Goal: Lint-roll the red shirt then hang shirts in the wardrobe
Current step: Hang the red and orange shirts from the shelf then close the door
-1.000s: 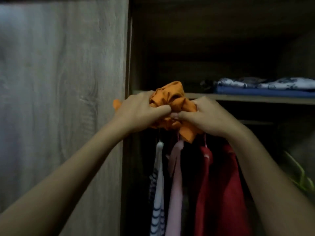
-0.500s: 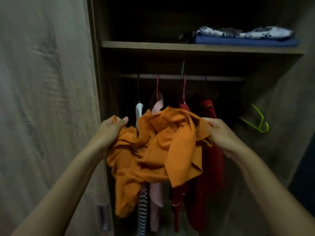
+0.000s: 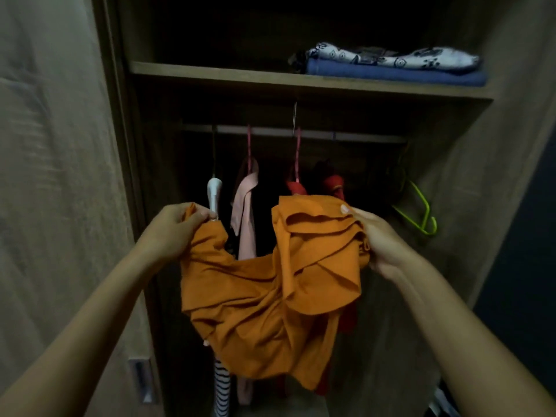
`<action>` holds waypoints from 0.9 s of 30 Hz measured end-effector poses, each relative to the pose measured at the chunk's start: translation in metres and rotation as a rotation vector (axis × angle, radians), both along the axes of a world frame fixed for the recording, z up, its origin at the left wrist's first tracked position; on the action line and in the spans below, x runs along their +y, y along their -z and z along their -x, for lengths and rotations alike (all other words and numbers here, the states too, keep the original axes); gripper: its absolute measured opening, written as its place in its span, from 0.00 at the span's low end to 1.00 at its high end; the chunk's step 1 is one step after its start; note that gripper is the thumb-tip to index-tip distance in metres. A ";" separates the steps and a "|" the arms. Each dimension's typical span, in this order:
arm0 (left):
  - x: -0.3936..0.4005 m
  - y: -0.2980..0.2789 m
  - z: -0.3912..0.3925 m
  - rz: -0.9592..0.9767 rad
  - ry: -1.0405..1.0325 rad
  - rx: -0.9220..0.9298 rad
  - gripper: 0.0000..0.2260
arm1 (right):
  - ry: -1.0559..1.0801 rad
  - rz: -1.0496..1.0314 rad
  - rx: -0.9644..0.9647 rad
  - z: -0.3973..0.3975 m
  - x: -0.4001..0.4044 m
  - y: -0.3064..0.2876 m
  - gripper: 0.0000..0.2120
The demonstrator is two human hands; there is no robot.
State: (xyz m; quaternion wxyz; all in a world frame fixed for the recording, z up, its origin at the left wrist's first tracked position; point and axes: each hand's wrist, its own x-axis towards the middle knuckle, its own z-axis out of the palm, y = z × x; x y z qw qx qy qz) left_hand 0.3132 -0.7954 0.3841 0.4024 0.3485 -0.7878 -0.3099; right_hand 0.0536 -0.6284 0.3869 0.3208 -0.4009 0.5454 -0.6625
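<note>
An orange shirt hangs crumpled between my two hands in front of the open wardrobe. My left hand pinches its left edge. My right hand grips bunched cloth at its right edge, thumb on top. Behind it, on the rail, hang a white striped garment, a pink garment and a red shirt, partly hidden by the orange cloth.
An empty green hanger hangs at the rail's right end. A shelf above holds folded blue and patterned white cloth. The wardrobe door stands at left, the side wall at right.
The orange shirt was balled between my hands near the shelf. My hands have moved apart and lower, and the shirt has spread open and now droops between them.
</note>
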 end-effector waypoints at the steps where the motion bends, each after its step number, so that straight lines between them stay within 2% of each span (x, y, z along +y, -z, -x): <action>1: 0.000 0.000 0.000 0.011 -0.005 -0.038 0.09 | -0.004 0.014 -0.058 0.001 0.001 -0.001 0.09; 5: 0.005 0.003 0.005 0.034 0.049 -0.145 0.08 | -0.047 0.022 -0.183 -0.004 0.002 -0.008 0.07; 6: 0.009 0.004 0.007 0.027 0.086 -0.176 0.13 | -0.077 0.015 -0.200 -0.006 0.002 -0.010 0.07; 9: 0.030 0.008 0.024 0.001 0.307 -0.196 0.36 | -0.187 0.001 -0.213 -0.011 -0.002 -0.011 0.08; 10: 0.039 0.008 0.032 0.025 0.403 -0.180 0.37 | -0.229 -0.007 -0.206 -0.014 -0.003 -0.011 0.08; 12: 0.051 0.007 0.045 0.081 0.530 -0.150 0.26 | -0.307 -0.029 -0.166 -0.020 -0.005 -0.010 0.08; 14: 0.054 0.001 0.052 0.076 0.527 -0.085 0.12 | -0.340 -0.057 -0.092 -0.023 -0.006 -0.010 0.09; 15: 0.053 -0.002 0.053 0.067 0.508 -0.047 0.09 | -0.298 -0.085 0.014 -0.021 -0.007 -0.010 0.09; 17: 0.052 -0.005 0.055 0.067 0.465 -0.004 0.07 | -0.140 -0.150 0.326 -0.015 -0.010 -0.012 0.09; 19: 0.053 -0.008 0.060 0.097 0.417 0.015 0.06 | 0.026 -0.136 0.496 -0.010 -0.012 -0.017 0.10; 20: 0.053 -0.010 0.063 0.110 0.395 0.030 0.05 | 0.039 -0.081 0.506 -0.009 -0.011 -0.019 0.11; 22: 0.051 -0.017 0.067 0.124 0.355 0.060 0.05 | -0.076 -0.016 0.528 -0.013 -0.006 -0.025 0.16; 24: 0.048 -0.025 0.069 0.137 0.312 0.055 0.06 | -0.194 -0.081 0.650 -0.021 -0.004 -0.028 0.23; 25: 0.047 -0.028 0.070 0.154 0.301 0.037 0.06 | -0.206 -0.105 0.733 -0.025 -0.004 -0.027 0.24; 27: 0.048 -0.032 0.071 0.187 0.315 -0.019 0.08 | -0.102 -0.033 0.884 -0.027 -0.010 -0.025 0.18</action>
